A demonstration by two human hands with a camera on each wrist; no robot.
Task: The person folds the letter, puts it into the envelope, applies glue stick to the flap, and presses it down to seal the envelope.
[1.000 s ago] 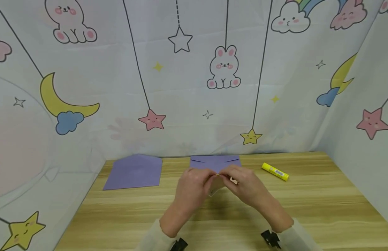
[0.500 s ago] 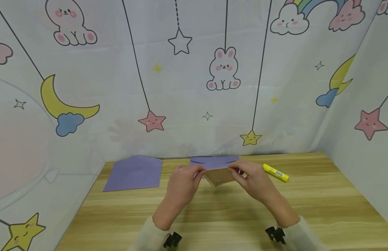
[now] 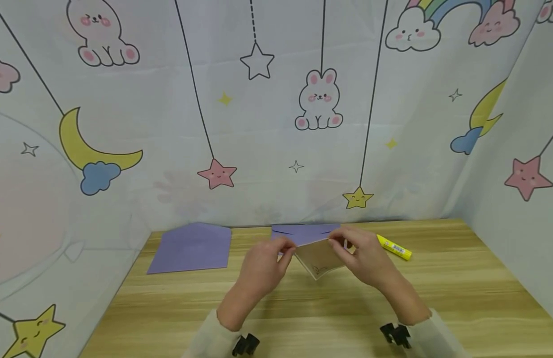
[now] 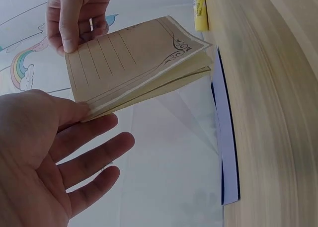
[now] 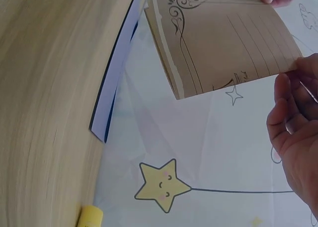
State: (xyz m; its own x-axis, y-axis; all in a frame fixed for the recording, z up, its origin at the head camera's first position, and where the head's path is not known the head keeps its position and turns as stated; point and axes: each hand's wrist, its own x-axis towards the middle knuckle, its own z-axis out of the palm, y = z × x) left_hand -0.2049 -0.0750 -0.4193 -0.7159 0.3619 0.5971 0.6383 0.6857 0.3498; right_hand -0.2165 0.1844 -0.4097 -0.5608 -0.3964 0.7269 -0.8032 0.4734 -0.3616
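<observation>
A folded sheet of brown letter paper point(image 3: 321, 258) hangs above the table between both hands. Ruled lines and a dark scroll in the corner show on its face, and the layers spread apart at the loose edges in the left wrist view point(image 4: 129, 58). My left hand point(image 3: 264, 266) pinches one end of the folded edge between thumb and index finger, its other fingers spread point(image 4: 44, 147). At the opposite end, the thumb and fingers of my right hand point(image 3: 367, 256) pinch the same edge. Behind the paper lies a purple envelope point(image 3: 303, 230), partly covered by it and the right hand.
Another purple envelope point(image 3: 190, 251), its flap raised toward the wall, lies at the back left of the wooden table point(image 3: 303, 323). A yellow glue stick point(image 3: 394, 247) lies to the right, close beyond the right hand. A printed cloth backdrop point(image 3: 267, 129) stands behind the table.
Both hands have drawn apart along the folded edge from near the middle to its ends. The paper has tilted so that more of its face shows in the head view.
</observation>
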